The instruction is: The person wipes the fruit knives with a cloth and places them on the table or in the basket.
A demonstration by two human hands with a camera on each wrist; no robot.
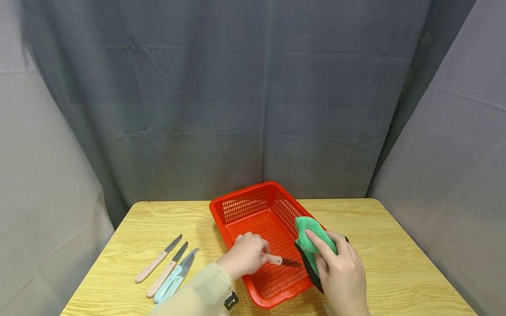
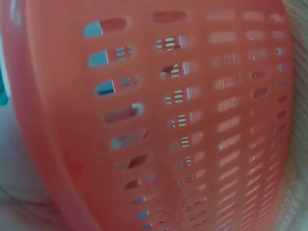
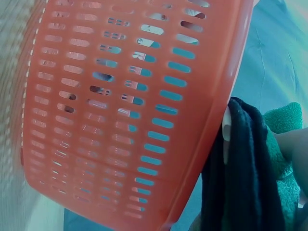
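My left hand (image 1: 247, 254) grips a knife (image 1: 274, 259) by its pale pink handle, over the red plastic basket (image 1: 268, 302). The dark blade points right, toward the cloth. In my right hand (image 1: 343, 272) is a green cloth (image 1: 314, 235) with a black edge, bunched under the fingers at the basket's right rim. From the right wrist, the cloth's dark border (image 3: 252, 168) hangs right beside the rim. The slotted basket wall (image 2: 72, 115) fills most of the left wrist view and hides the knife there.
Left of the basket, two pink-handled knives (image 1: 150, 267) and two light-blue-handled knives (image 1: 168, 283) lie on the wooden table (image 1: 395, 263), blades pointing away. A grey curtain (image 1: 197, 109) hangs behind the table, with pale cloth panels (image 1: 446, 175) at both sides.
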